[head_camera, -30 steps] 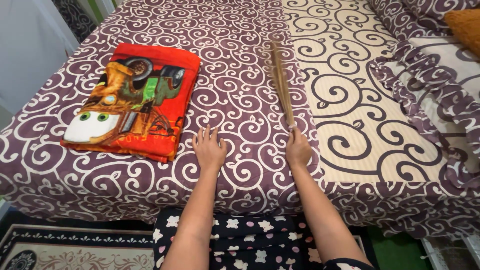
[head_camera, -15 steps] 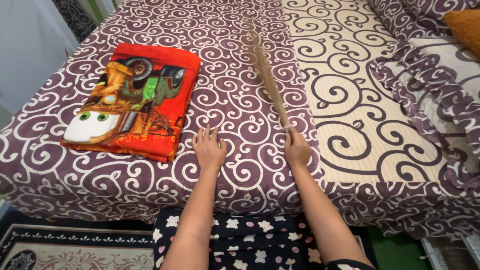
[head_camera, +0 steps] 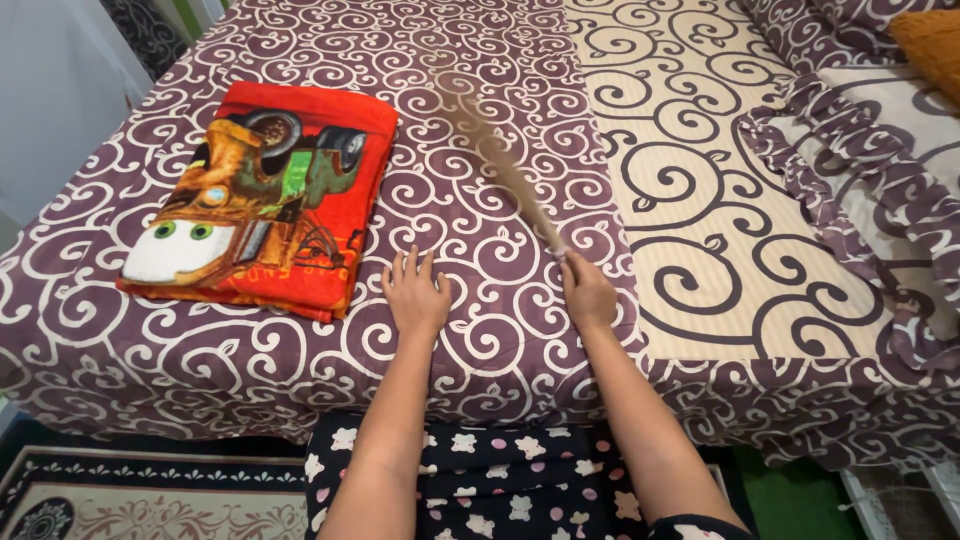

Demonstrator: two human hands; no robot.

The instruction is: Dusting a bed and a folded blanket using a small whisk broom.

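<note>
A folded red blanket (head_camera: 262, 195) with a cartoon truck print lies at ten o'clock on the bed (head_camera: 480, 340), whose purple cover carries white swirls. A cream swirl-patterned panel (head_camera: 700, 200) runs toward one o'clock. Ruffled pillows (head_camera: 860, 150) sit at two o'clock, an orange cushion (head_camera: 930, 45) beyond. A patterned rug (head_camera: 150, 495) lies at seven o'clock.

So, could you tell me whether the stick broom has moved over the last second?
Yes. The stick broom in the right hand has swung its tip leftward, toward the folded red blanket.
</note>
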